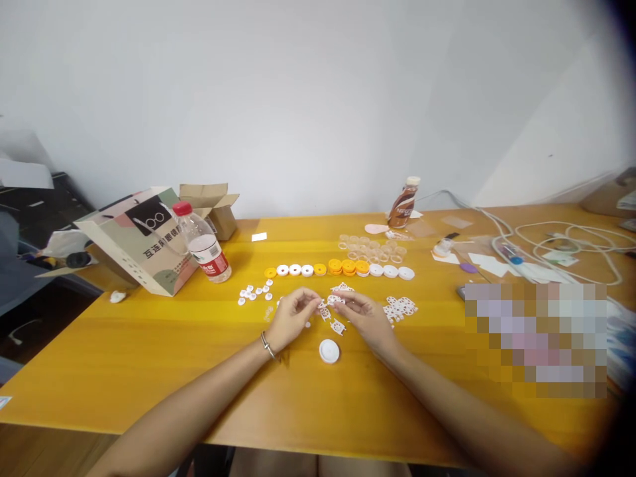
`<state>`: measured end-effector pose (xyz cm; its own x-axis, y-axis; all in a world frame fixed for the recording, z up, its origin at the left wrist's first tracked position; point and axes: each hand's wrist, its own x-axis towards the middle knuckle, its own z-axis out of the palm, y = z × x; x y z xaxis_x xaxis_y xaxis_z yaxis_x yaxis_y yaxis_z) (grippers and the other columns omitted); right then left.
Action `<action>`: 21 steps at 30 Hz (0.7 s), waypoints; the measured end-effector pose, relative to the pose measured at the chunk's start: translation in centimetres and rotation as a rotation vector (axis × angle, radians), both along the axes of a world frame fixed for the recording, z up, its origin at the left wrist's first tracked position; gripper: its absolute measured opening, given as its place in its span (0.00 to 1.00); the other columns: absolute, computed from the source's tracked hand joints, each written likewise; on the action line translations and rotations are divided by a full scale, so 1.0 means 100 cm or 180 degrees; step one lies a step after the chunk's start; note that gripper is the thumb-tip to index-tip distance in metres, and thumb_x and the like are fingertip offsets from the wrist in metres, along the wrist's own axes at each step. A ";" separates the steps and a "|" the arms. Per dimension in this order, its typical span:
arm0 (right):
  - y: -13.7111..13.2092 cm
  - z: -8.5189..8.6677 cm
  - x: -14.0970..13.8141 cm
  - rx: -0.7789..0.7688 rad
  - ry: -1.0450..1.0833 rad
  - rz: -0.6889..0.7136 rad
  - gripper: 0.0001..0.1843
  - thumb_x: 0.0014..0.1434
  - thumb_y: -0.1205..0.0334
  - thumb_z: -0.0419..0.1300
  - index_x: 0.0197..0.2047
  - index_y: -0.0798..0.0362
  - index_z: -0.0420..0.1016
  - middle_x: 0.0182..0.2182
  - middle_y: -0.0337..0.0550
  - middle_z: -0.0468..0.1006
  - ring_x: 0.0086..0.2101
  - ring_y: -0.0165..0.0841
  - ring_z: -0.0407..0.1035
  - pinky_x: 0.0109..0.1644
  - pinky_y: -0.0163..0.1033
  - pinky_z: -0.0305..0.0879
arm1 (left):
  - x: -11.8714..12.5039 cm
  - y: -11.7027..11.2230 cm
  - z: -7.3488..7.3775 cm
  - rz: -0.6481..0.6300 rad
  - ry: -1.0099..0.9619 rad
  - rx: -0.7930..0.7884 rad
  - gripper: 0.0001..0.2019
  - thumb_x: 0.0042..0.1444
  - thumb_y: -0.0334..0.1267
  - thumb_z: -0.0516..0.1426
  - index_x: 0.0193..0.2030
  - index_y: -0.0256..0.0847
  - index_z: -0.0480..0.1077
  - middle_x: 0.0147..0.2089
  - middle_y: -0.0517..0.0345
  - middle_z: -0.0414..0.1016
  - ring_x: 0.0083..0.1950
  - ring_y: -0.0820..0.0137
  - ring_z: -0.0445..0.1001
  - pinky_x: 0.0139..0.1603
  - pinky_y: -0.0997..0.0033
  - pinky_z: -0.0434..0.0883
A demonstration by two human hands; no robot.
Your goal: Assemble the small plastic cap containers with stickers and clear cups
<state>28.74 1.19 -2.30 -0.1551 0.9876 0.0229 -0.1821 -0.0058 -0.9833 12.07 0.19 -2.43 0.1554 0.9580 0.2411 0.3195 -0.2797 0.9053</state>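
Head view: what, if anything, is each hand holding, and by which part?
The right hand pinches a white openwork piece by its right edge. What the left hand may hold is too small to tell.

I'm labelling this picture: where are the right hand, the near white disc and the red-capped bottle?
Right hand (370,321), head view: back of the hand.
Near white disc (329,352), head view: upper face.
Red-capped bottle (205,252), head view: label.

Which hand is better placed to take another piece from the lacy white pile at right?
Probably the right hand: the lacy white pile lies just beside it, while the left hand is farther off. The right seems to hold a white piece, which may need setting down first.
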 end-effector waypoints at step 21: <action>-0.005 0.000 -0.001 -0.0112 -0.0158 0.0676 0.17 0.41 0.58 0.64 0.38 0.51 0.75 0.33 0.41 0.78 0.33 0.32 0.72 0.41 0.40 0.67 | -0.005 -0.006 0.007 -0.0236 0.0665 0.1177 0.07 0.54 0.36 0.52 0.34 0.37 0.69 0.34 0.54 0.70 0.35 0.73 0.69 0.38 0.73 0.67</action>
<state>28.64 0.69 -2.27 -0.3598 0.9327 -0.0237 -0.1246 -0.0732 -0.9895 11.59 -0.36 -1.76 0.3024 0.7975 0.5221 0.4524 -0.6022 0.6578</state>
